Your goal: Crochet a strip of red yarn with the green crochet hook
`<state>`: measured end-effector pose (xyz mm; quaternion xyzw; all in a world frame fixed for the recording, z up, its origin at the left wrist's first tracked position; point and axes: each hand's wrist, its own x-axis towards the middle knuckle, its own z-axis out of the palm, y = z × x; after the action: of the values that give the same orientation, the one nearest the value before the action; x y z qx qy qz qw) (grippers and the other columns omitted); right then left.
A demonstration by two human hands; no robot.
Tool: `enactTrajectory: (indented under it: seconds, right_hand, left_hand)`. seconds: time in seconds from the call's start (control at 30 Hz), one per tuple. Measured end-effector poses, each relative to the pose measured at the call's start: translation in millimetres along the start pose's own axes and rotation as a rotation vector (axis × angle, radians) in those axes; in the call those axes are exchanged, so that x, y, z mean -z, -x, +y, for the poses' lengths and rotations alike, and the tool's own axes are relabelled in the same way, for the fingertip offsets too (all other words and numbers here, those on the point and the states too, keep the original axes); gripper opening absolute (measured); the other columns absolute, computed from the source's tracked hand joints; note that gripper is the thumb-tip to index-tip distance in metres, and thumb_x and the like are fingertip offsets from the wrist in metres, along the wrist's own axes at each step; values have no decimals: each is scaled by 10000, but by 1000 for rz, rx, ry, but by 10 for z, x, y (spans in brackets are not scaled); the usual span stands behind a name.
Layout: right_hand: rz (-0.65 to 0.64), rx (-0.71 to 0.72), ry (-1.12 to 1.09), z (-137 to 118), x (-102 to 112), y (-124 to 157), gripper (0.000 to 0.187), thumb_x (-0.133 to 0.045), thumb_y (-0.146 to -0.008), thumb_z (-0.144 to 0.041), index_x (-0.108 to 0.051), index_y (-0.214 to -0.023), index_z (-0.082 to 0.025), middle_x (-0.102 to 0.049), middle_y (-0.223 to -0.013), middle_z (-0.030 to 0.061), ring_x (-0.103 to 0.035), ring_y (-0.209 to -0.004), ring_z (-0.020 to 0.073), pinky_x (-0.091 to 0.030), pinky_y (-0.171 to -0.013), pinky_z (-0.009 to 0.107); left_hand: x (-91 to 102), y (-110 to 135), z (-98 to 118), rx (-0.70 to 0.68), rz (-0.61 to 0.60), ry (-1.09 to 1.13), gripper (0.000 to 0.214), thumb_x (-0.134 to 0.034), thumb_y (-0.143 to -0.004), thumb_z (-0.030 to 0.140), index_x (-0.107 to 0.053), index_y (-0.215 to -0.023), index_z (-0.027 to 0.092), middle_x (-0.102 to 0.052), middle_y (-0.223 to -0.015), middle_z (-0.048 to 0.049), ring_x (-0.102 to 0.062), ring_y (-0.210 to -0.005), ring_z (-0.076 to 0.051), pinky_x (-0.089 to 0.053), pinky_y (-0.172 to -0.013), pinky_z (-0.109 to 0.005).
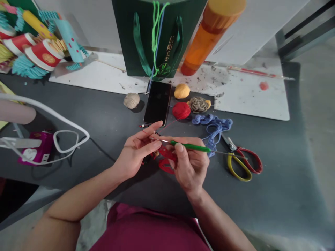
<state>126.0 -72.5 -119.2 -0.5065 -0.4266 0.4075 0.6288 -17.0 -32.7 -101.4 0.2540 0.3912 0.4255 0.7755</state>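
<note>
At the grey table (282,181), a green-handled hook (190,146) over red crochet work (166,165)

Between your 2 hands, just above the tabletop, you have the red crochet work, its loops hanging below the hook. Your right hand (192,162) grips the green handle, thumb on top, with the metal tip pointing left. Your left hand (138,150) is closed in a pinch on the edge of the work, the thumb meeting the fingers at the hook's tip; the index finger reaches forward. A thin strand of red yarn runs from your fingers to a red ball (181,110).

Near that ball you see a yellow ball (181,91) and a grey-brown coil (199,104). A phone (157,103) lies beyond your left hand, with a beige ball (131,100) on its left. To your right are a blue crochet strip (221,124) and scissors (231,146) with 1 red and 1 yellow handle. Farther back, a green bag (167,28) stands beside an orange container (206,38).
</note>
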Motion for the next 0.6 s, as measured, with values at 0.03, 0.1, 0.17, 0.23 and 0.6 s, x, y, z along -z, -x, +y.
enactTrajectory:
  seconds: [0.03,0.1,0.17,0.23,0.6]
  right_hand:
    - [-14,63,39,-5,0,-3,71,-684,-1001,-333,-722,-1027,-279,-848,-960,34,-821,-833,223,-694,-732,395]
    - [-55,207,122,1,6,-19,108,-680,-996,-242,-742,-1071,-288,-855,-1037,44,-830,-945,249,-702,-809,439]
    - [-109,361,195,25,20,-38,249,-705,-960,-141,-750,-1137,-309,-853,-1102,36,-829,-985,250,-703,-803,430]
    - [-141,466,253,46,32,-51,364,-743,-915,-82,-753,-1181,-330,-845,-1157,33,-828,-982,242,-696,-770,409]
    - [52,161,285,-65,24,-7,68,-699,-989,-287,-762,-1012,-278,-831,-864,12,-796,-672,184,-661,-606,311]
  left_hand:
    - [-1,0,-5,-13,12,14,470,-941,-736,283,-812,-1184,341,-755,-863,40,-646,-760,-78,-525,-779,-218]
    - [-4,3,-10,-23,23,31,506,-941,-730,257,-799,-1209,336,-763,-873,43,-661,-774,-76,-531,-795,-217]
    - [-6,5,-11,-18,24,36,546,-939,-726,232,-782,-1241,324,-744,-819,55,-650,-738,-70,-524,-759,-212]
    - [-5,6,-8,-5,20,42,574,-938,-724,211,-770,-1264,307,-702,-738,72,-619,-680,-62,-500,-697,-204]
    - [14,-15,4,80,4,88,579,-953,-692,203,-781,-1236,297,-681,-729,82,-626,-715,-65,-490,-775,-224]
